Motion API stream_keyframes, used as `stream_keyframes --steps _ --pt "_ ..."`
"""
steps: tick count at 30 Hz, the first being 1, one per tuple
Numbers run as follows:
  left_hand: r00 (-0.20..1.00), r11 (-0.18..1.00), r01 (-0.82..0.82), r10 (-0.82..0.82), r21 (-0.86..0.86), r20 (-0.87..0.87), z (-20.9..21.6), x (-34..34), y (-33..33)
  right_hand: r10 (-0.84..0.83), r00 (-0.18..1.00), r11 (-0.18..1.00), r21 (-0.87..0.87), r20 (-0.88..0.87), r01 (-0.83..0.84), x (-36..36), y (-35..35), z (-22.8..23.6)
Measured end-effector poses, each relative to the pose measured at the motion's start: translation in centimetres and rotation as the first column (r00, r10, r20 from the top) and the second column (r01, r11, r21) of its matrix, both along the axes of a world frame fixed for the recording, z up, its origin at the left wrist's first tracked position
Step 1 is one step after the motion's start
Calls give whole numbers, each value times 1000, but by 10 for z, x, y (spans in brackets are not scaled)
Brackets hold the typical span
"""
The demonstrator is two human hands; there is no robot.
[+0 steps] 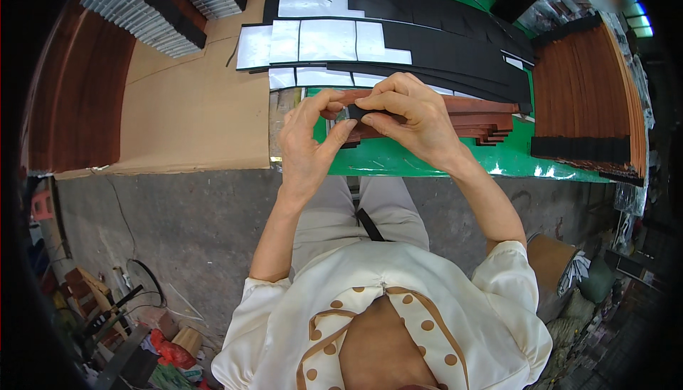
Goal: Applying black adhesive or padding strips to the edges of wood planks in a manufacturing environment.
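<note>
Both hands meet at the near edge of the green work surface (441, 166). My left hand (302, 137) is closed, pinching the left end of a small black strip (358, 112). My right hand (413, 116) pinches the same strip from the right with thumb and fingers. Beneath and beside the fingers lie reddish-brown wooden slats (480, 108), stacked unevenly with their stepped ends to the right. My fingers hide part of the strip, and I cannot tell whether it touches a slat. Just beyond lie long black strips (455, 41) with white backing sheets (327, 40).
A brown cardboard sheet (192, 120) covers the left side. Brown slat stacks (89, 98) stand at the far left; a banded stack (583, 98) is at the right. Grey-edged stacks (135, 9) sit at the back left. Cables and clutter (171, 347) lie on the floor.
</note>
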State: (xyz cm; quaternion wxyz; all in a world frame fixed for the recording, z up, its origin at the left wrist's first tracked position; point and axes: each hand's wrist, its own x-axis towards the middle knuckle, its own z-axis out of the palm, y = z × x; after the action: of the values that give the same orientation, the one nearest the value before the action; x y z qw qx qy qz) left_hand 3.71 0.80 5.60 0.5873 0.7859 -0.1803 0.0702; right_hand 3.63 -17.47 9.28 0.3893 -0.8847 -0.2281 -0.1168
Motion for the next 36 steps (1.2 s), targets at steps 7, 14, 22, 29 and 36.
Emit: stream_keyframes --steps 7,14,22,29,36 --pt "913 966 -95 -11 239 408 -8 0 2 -134 893 990 11 430 144 -8 8 -27" --pt "858 960 -155 13 234 513 -15 0 -7 -150 838 958 -131 525 254 -24 -3 -32" --pt "999 997 -51 51 65 -7 6 -9 4 -644 582 607 -132 496 784 -42 -166 -3" --pt "980 968 -58 102 245 -169 8 -14 2 -763 534 571 8 -363 821 -66 -231 -47" --pt "988 990 -130 134 58 -71 -17 -10 -5 -728 620 503 385 -295 774 -82 -211 -75"
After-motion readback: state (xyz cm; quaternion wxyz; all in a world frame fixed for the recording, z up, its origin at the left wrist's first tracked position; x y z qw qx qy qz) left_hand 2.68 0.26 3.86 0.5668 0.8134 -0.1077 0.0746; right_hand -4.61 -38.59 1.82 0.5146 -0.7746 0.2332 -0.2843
